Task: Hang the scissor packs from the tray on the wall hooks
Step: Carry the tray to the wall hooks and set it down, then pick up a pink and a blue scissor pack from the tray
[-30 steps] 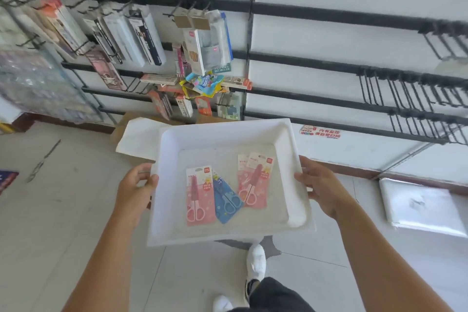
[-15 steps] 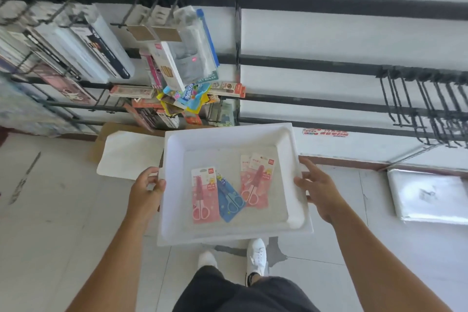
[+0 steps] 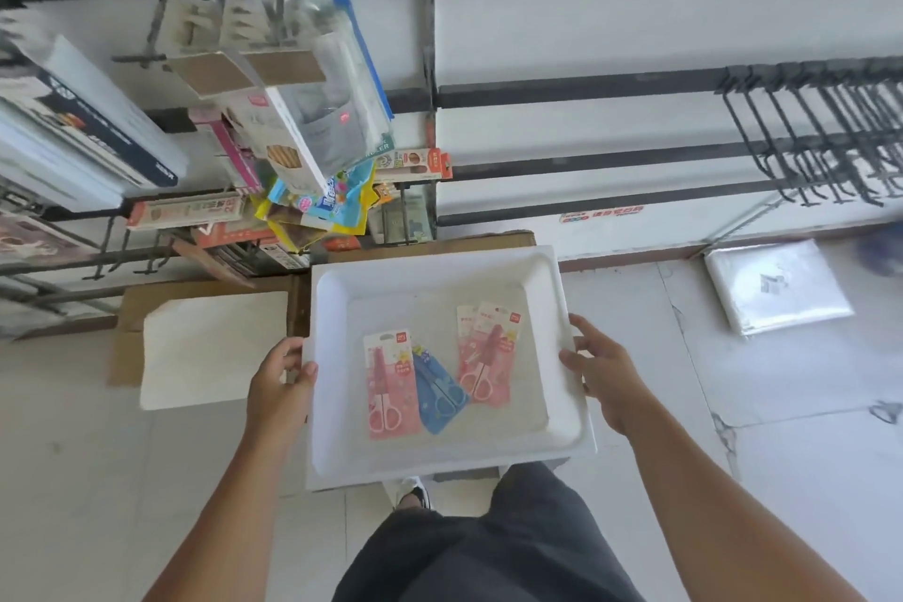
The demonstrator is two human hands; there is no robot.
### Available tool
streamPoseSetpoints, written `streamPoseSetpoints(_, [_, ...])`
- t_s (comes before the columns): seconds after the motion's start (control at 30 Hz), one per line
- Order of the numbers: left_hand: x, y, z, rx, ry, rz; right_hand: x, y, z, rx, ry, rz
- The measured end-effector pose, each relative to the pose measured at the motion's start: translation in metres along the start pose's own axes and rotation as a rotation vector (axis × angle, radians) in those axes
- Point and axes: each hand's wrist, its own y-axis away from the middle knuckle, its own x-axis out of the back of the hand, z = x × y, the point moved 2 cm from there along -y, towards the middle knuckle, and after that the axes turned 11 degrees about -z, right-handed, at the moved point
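Both hands are on the white tray (image 3: 567, 430), one per side. The left hand (image 3: 278, 386) is wrapped around the left rim, thumb hooked over the top edge and the fingers curled underneath, so it's properly clamped on. The right hand (image 3: 603, 374) is looser: fingers only half bent, laid along the right rim with the thumb resting on the lip. Can't really tell how hard it's squeezing, but it's definitely touching the tray and propping that side.

The scissor packs are lying flat on the tray floor. There's a pink pack (image 3: 388, 386) on the left, a blue pack (image 3: 440, 398) tucked right beside it with its corner overlapping, and another pink pack (image 3: 486, 354) to the right that looks like two cards stacked slightly offset.

Past the tray, the wall has black rails running across it. A bunch of empty wall hooks (image 3: 826, 132) sits up at the right, well away from the tray. On the left the hooks are crammed with other hanging stationery (image 3: 293, 112). On the floor there's a flattened cardboard box (image 3: 132, 323) with a white sheet on it, and a plastic-wrapped bundle (image 3: 777, 286) off to the right.
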Motion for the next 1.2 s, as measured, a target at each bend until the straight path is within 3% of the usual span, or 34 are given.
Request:
streamPoseSetpoints(0.87, [-0.056, -0.111, -0.031, 0.026, -0.014, 0.020, -0.019, -0.111, -0.002, -0.010, 0.038, 0.181])
streamPoseSetpoints(0.93, [-0.057, -0.111, -0.029, 0.032, -0.021, 0.031, -0.026, -0.110, -0.003, -0.009, 0.115, 0.217])
streamPoseSetpoints(1.07, [-0.062, -0.098, -0.016, -0.027, -0.216, 0.224, -0.047, -0.100, -0.007, 0.098, 0.571, 0.380])
streamPoseSetpoints(1.2, [-0.084, -0.087, -0.006, -0.210, -0.397, 0.231, -0.077, -0.102, -0.010, 0.190, 0.748, 0.294])
